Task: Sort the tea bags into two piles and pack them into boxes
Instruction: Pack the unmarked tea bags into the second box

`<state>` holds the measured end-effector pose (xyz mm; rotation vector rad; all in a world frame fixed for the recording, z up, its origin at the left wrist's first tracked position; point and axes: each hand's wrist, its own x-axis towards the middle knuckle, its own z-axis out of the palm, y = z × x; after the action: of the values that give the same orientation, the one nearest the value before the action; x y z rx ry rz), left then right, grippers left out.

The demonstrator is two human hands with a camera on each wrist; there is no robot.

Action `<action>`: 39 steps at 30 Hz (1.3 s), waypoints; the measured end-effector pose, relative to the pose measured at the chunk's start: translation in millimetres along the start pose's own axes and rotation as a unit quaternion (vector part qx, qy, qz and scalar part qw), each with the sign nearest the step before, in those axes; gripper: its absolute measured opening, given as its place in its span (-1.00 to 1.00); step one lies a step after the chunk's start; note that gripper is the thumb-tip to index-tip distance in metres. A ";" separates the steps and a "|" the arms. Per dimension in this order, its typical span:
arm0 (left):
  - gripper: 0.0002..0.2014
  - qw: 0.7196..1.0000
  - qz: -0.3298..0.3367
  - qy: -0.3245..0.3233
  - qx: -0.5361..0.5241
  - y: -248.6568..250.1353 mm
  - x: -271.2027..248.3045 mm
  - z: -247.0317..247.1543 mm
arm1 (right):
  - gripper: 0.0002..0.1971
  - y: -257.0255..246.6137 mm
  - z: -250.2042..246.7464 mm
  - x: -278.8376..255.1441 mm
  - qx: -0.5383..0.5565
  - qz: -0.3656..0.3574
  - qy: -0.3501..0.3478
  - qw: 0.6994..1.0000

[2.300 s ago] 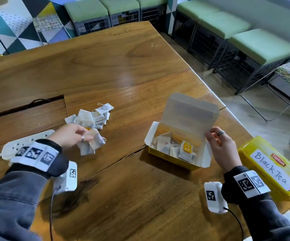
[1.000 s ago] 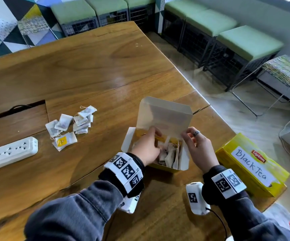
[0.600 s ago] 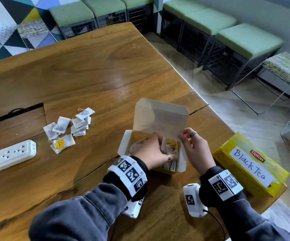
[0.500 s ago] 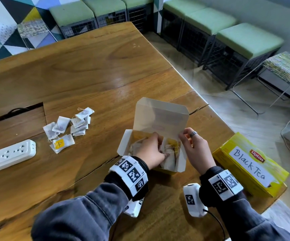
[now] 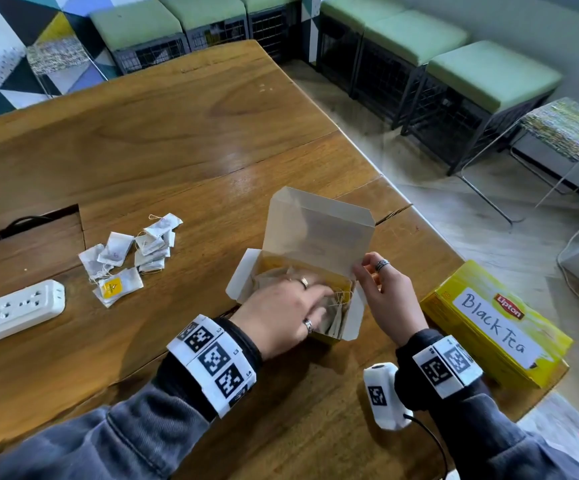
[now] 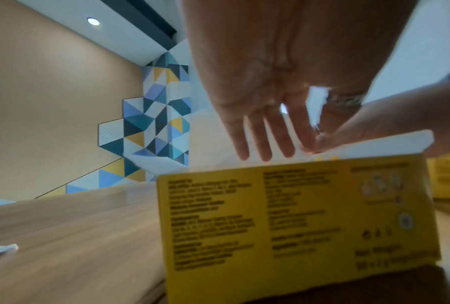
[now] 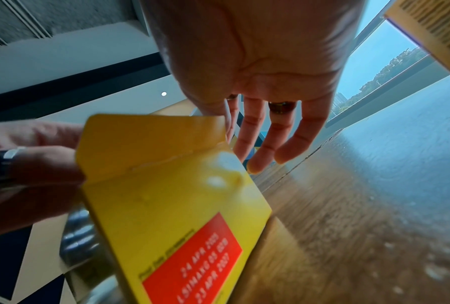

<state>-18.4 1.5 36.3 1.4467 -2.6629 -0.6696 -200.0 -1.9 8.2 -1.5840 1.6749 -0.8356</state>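
Note:
An open yellow tea box (image 5: 316,230) stands near the table's front edge with its lid up. Tea bags (image 5: 333,317) lie packed inside it. My left hand (image 5: 319,299) reaches into the box, fingers straight and pressing down on the bags; the left wrist view shows those fingers (image 6: 265,148) above the box's printed wall (image 6: 296,216). My right hand (image 5: 362,268) pinches the box at its right end, by the lid corner and side flap (image 7: 166,164). A loose pile of tea bags (image 5: 132,254) lies on the table to the left.
A closed yellow box labelled Black Tea (image 5: 496,327) lies at the table's right corner. A white power strip (image 5: 11,313) sits at the left, beside a cable cut-out (image 5: 24,223). Green stools (image 5: 489,71) line the walls beyond the table edge.
My left hand left the loose pile with tea bags, carried them into the open box, and now lies flatter across them. My right hand stayed at the box's right end.

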 end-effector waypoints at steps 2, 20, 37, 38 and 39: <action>-0.55 0.991 -0.027 -0.124 0.037 -6.2 -1.2 3.0 | -0.93 -0.1 -0.6 0.3 -0.002 0.000 0.000 1.000; -0.79 0.959 -0.238 0.004 -0.153 14.7 36.5 9.6 | -0.92 4.7 0.8 2.1 -0.034 -0.011 0.018 0.999; -0.78 0.961 -0.116 0.203 -0.145 -36.4 -7.4 -14.7 | -0.89 -0.8 5.8 11.1 -0.055 -0.011 0.021 0.998; -0.80 0.948 -0.125 0.250 -0.149 -46.3 -14.5 -22.0 | -0.89 -1.1 5.1 12.3 -0.059 -0.010 0.026 0.998; -0.82 0.930 -0.150 0.296 -0.158 -59.5 -21.8 -29.5 | -0.91 -1.5 4.3 13.7 -0.062 -0.009 0.028 0.998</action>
<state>47.9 -19.4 43.6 1.6438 -1.8157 -0.5308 -196.0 -15.7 6.4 -1.6749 1.7854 -0.8041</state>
